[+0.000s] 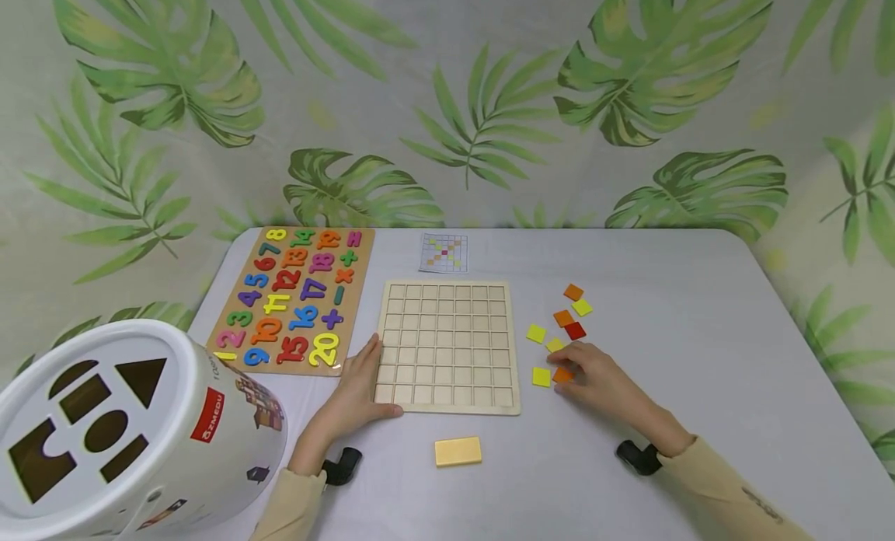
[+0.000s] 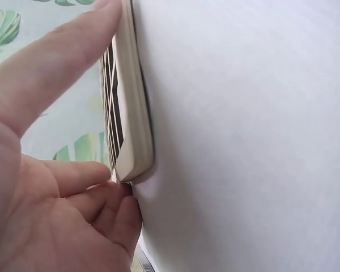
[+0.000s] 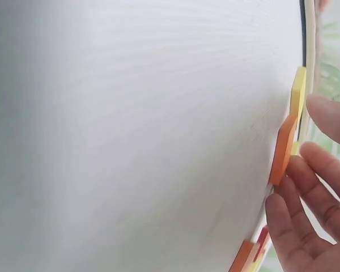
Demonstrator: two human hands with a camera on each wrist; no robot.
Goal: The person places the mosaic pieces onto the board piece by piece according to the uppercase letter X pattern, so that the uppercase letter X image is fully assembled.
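Observation:
A pale wooden grid board lies flat on the table, its squares bare. Around its near left corner is my left hand, fingers along the left side and thumb at the front edge; the left wrist view shows the fingers fairly straight against the wood. My right hand is right of the board, over an orange square tile. Its fingertips are at that tile's edge in the right wrist view, thumb apart. Close by lie yellow tiles, a red tile and more orange tiles.
A small pattern card lies behind the board. Left of it is a colourful number board, with a white shape-sorter bucket in front. A yellow block lies near the board's front edge.

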